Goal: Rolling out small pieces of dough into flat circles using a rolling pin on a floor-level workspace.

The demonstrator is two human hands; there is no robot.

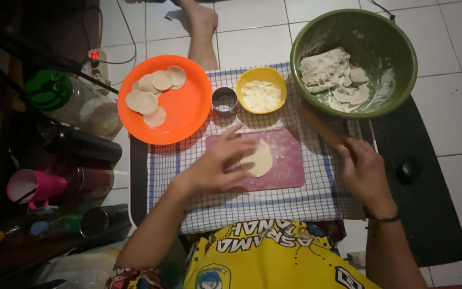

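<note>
Pale dough disc (258, 160), flattened and roughly round, is lain on the pink cutting board (284, 166) at mid-scene; its left edge is covered by the left hand (217, 166), whose fingers are spread and laid flat, touching dough and board. A wooden rolling pin (322, 128) is gripped by the right hand (367, 174), fingers closed around its near end; the pin is tilted up and away to the left, its far end just beside the green bowl (402, 48). A dark band is worn on the right wrist.

The board is carried by a blue-and-white checked cloth (274, 200) spread over the surface. Beyond the board, on the cloth, a small metal ring cutter (224, 100) is set just beside a yellow bowl (249, 80) holding white flour. The large green bowl, far right, holds a lump of dough and floury scraps. An orange plate (185, 115), far left, bears several cut dough rounds (153, 91), overlapping. Bottles, a pink cup (33, 187) and a green-lidded jar (68, 99) are grouped in shadow at the left edge. A bare foot (199, 18) is seen on the white tiled floor (252, 32) beyond.
</note>
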